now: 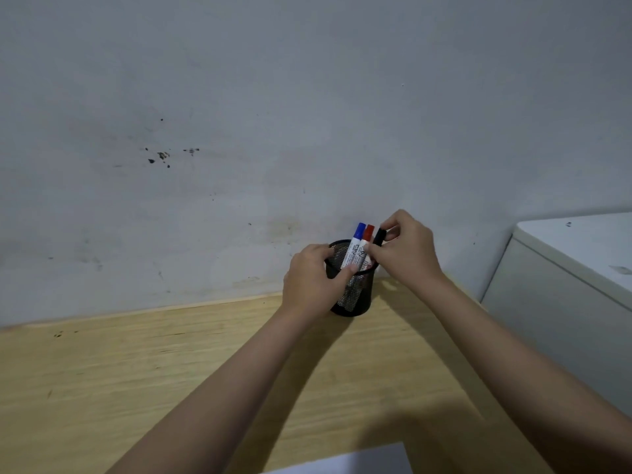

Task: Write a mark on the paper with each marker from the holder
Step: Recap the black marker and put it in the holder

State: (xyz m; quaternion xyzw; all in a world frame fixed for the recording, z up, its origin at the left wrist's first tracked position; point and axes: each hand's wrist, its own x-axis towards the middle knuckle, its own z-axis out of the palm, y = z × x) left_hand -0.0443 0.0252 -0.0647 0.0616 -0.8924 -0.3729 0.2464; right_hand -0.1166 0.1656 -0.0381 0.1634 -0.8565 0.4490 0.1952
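Note:
A black mesh holder [354, 295] stands at the back of the wooden desk, close to the wall. Three markers stick up from it: a blue-capped marker [355, 244], a red-capped marker [367, 241] and a black-capped marker [379, 236]. My left hand [309, 282] is wrapped around the holder's left side, thumb across its front. My right hand [407, 249] pinches the black-capped marker near its top, with the marker's lower part still inside the holder. A corner of white paper [355, 461] shows at the bottom edge of the view.
The wooden desk [119, 371] runs from the wall toward me. A stained grey wall [273, 131] rises right behind the holder. A white cabinet [564, 285] stands to the right of the desk.

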